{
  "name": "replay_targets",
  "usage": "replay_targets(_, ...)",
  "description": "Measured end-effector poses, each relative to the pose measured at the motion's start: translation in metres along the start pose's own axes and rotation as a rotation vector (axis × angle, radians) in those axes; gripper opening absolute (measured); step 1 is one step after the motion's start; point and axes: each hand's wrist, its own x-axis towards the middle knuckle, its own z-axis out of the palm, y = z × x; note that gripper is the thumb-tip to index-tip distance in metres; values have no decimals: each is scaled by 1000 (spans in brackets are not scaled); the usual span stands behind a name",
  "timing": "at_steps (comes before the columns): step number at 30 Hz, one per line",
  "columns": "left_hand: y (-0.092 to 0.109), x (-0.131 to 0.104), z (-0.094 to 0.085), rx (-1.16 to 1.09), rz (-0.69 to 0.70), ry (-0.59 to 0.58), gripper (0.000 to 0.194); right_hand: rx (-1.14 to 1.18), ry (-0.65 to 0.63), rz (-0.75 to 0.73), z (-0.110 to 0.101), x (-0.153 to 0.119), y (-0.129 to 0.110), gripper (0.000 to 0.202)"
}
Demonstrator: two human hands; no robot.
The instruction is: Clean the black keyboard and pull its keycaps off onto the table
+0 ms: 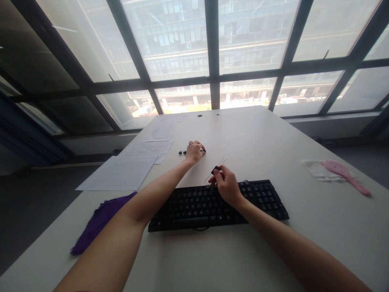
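Note:
My right hand (226, 184) is closed around the black handle of a wire keycap puller (215, 170), whose thin wires stick out at both ends. It is above the upper part of a black keyboard (194, 205), which lies across the table in front of me. Farther out, my left hand (194, 151) rests low at the tabletop with its fingers curled. A small dark keycap (203, 151) shows at its fingertips, partly hidden by them. Just left of that hand, loose black keycaps (180, 153) sit in a short row; my hand may cover others.
Printed paper sheets (118, 172) overlap along the table's left side. A purple cloth (101, 221) lies partly behind my left forearm. On the right, a pink hairbrush (343, 174) rests over a white cloth (314, 170). Windows (179, 40) stand beyond the white table (243, 134).

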Motion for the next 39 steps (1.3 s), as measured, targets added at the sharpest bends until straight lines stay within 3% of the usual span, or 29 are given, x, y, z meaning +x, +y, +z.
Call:
replay_targets(8,-4,-3,-4,36,-1,17,23,16,3,1,0,0,0,29)
replay_targets(16,-27,-15,-22,124,-44,-14,28,7,2,-7,1,0,1,27)
replay_targets(27,-35,11,-19,163,-45,-197,19,7,-6,4,0,0,1,27)
replay_targets(33,-36,14,-17,157,-51,-225,17,12,-13,15,0,-1,-1,27)
replay_targets(39,-30,15,-21,153,-16,-213,44,-7,-12,3,0,-1,0,26)
